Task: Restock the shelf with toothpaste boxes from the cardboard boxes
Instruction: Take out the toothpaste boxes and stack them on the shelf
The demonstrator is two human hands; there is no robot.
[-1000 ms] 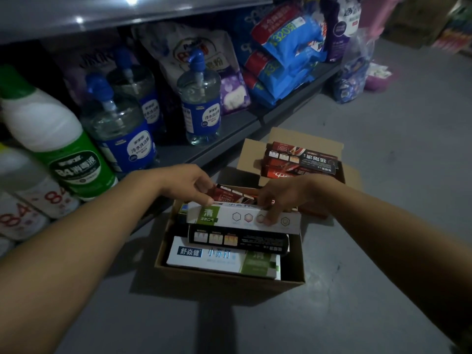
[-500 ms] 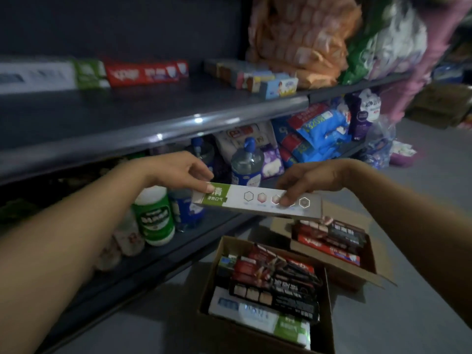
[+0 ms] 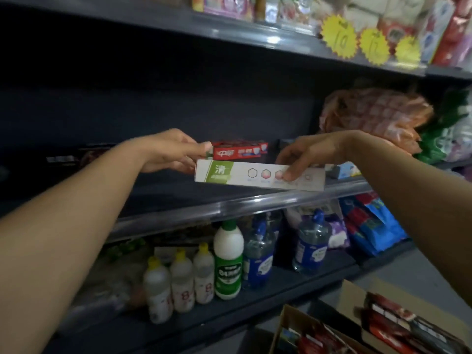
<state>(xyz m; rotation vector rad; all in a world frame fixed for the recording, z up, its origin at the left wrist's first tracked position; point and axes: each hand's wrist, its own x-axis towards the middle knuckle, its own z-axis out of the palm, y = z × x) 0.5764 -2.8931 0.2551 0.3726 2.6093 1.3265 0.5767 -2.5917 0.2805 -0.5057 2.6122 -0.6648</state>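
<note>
Both hands pinch the long white-and-green toothpaste box: my left hand at its green end, right hand near the middle, keeping it level above the grey metal shelf, seemingly heading beside the red toothpaste box.

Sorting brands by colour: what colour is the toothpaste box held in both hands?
White toothpaste box with a green panel at its left end; head view.
</note>
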